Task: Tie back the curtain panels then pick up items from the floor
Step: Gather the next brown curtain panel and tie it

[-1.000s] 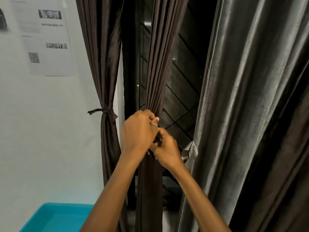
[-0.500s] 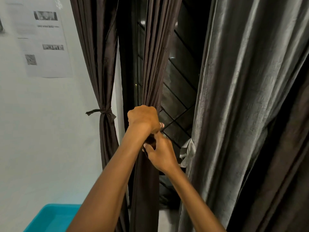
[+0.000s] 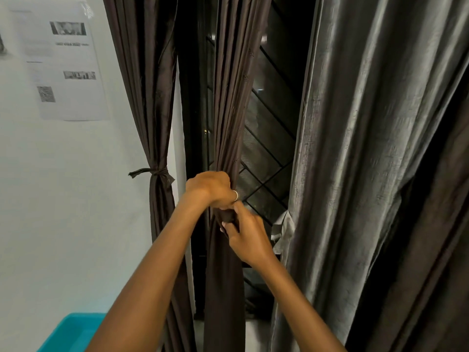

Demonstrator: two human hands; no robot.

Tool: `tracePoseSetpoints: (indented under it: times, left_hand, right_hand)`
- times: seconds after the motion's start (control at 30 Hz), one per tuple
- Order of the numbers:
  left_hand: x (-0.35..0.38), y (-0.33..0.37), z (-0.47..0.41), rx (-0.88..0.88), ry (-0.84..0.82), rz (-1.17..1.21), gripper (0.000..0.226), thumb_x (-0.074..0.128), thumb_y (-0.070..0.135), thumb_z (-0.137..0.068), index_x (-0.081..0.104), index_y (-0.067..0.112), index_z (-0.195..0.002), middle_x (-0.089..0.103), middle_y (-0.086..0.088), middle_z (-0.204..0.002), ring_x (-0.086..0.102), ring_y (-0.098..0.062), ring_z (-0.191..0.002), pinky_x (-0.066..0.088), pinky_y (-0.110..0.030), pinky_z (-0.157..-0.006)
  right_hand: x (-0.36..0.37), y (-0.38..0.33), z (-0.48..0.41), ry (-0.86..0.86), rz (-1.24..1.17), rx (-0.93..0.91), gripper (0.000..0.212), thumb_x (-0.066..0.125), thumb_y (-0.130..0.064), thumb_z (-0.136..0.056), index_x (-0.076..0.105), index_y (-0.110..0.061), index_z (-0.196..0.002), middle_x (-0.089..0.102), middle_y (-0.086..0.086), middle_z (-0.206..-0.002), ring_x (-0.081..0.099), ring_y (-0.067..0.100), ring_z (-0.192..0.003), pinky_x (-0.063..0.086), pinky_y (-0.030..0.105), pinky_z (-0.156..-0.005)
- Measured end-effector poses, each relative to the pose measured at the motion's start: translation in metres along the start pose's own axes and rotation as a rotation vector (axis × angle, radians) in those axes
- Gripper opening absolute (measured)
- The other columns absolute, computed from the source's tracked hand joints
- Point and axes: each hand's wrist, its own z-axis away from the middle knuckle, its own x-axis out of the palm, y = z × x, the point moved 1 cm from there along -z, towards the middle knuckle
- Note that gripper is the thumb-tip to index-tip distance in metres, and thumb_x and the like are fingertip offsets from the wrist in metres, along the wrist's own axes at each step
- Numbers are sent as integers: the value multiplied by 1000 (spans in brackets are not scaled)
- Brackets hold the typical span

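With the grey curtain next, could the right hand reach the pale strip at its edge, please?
Probably yes: the right hand is beside the strip with nothing between, but grips the middle panel.

floor [image 3: 256, 336]: pale strip low centre | teal bin [image 3: 68, 334]: lower left, base unseen

The left hand [image 3: 210, 189] is wrapping round the middle curtain panel [image 3: 228, 110], its fingertips lying hidden behind the folds. The right hand [image 3: 247, 237] is pinching a dark cloth [image 3: 229, 215] that is showing only as a scrap between the two hands, tie or fold impossible to tell. The print on the wall sheet [image 3: 71, 72] is blurring past reading, and the bottom edge is cutting off the teal bin [image 3: 73, 334].
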Motion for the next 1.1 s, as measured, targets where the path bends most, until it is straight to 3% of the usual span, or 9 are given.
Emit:
tracePoseSetpoints:
  times: [0.13, 0.23, 0.37, 0.47, 0.63, 0.73, 0.83, 0.97, 1.1]
  left_hand:
    - [15, -18, 1, 94, -51, 258, 22, 55, 33, -98, 63, 13, -91, 67, -8, -85, 69, -30, -88, 58, -48, -84]
    - [22, -26, -2, 123, -54, 358, 14, 55, 30, -99, 62, 18, -96, 73, -2, -88, 70, -27, -92, 59, -50, -86]
    - [30, -33, -6, 121, -48, 487, 14, 52, 17, -98, 65, 24, -98, 74, 4, -89, 72, -11, -84, 62, -37, -79]
    - [35, -34, -6, 124, -1, 585, 18, 49, 19, -103, 65, 25, -99, 75, 6, -85, 67, -3, -67, 58, -23, -63]
    - [46, -32, -3, 185, 86, 582, 17, 48, 20, -105, 64, 24, -105, 74, 11, -89, 61, 0, -54, 46, -15, -51]
    - [50, -34, 1, 213, 176, 460, 16, 47, 26, -105, 63, 27, -103, 67, 9, -71, 61, -8, -57, 46, -25, -53]
    - [54, -38, 4, 243, 222, 400, 17, 45, 31, -106, 60, 26, -110, 65, 1, -77, 62, -14, -66, 48, -33, -63]
    - [58, -40, 9, 302, 178, 533, 17, 45, 31, -106, 59, 34, -98, 61, 8, -68, 55, -7, -57, 47, -32, -59]
    - [57, -43, 16, 308, 155, 612, 19, 43, 30, -107, 59, 35, -97, 67, 2, -77, 55, -12, -60, 50, -37, -61]
  right_hand:
    - [-4, 13, 8, 59, -69, 63, 41, 62, -7, -97, 38, -38, -109, 73, -4, -87, 72, 5, -79, 58, 31, -68]
    - [-9, 18, 5, 68, -55, 101, 40, 65, -9, -96, 38, -35, -110, 72, -2, -82, 72, 9, -74, 60, 39, -71]
    - [-15, 20, 2, 26, 33, 145, 19, 68, -16, -97, 58, -26, -109, 68, -5, -89, 71, 5, -72, 59, 28, -68]
    - [-19, 16, 2, -2, 127, 112, 5, 67, -18, -97, 71, -20, -100, 67, -11, -77, 68, 2, -68, 51, 15, -62]
    - [-28, 7, 5, -66, 180, 105, 8, 64, -21, -98, 72, -20, -98, 67, -10, -76, 67, 9, -69, 54, 30, -65]
    - [-39, 3, 2, -66, 284, 49, 13, 64, -21, -97, 72, -18, -106, 70, 0, -89, 65, 11, -82, 46, 25, -70]
    - [-53, -4, -6, 4, 374, -59, 12, 63, -22, -98, 69, -17, -108, 63, -2, -101, 62, 14, -94, 43, 25, -75]
    - [-64, -18, -23, 14, 350, -190, 6, 61, -24, -99, 63, -19, -103, 62, -7, -98, 62, 15, -91, 54, 43, -75]
    - [-64, -22, -40, -15, 276, -218, 5, 61, -25, -99, 60, -22, -95, 60, -13, -83, 60, 10, -80, 52, 46, -73]
